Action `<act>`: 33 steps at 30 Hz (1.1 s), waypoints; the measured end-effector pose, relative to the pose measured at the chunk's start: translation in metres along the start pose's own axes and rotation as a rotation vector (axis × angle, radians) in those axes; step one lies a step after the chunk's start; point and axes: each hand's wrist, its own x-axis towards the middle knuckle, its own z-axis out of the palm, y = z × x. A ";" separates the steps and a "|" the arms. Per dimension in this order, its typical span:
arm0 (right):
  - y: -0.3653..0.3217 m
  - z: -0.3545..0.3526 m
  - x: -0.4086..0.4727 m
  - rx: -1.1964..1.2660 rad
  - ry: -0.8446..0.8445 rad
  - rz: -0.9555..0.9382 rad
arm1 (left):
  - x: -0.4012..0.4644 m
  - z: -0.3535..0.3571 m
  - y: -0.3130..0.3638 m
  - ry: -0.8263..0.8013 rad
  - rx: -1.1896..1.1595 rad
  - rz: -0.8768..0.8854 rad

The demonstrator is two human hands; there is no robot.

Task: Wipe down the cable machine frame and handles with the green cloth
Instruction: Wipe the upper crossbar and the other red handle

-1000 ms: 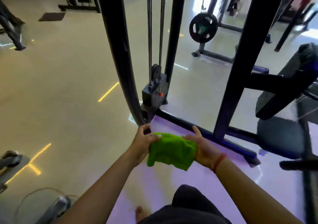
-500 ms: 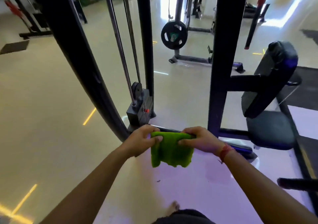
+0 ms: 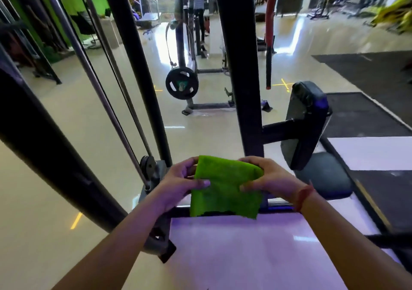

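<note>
Cloth point(image 3: 225, 187) hangs folded between both hands in front of the black frame post point(image 3: 239, 67); left hand point(image 3: 178, 185) and right hand point(image 3: 270, 178) pinch its top corners, probably squaring it into a pad before wiping.

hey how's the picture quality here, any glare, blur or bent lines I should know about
Head view: strong glare streaks on the glossy floor from a bright opening at the back; wide-angle distortion bows the black frame posts outward; the far right edge is smeared by motion blur; the green cloth and both hands, left and right, are fairly sharp, with a purple cast on the platform.
</note>
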 end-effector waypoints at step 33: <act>-0.398 -0.089 0.000 -0.159 0.940 -0.174 | 0.140 0.080 0.403 -0.033 0.672 0.916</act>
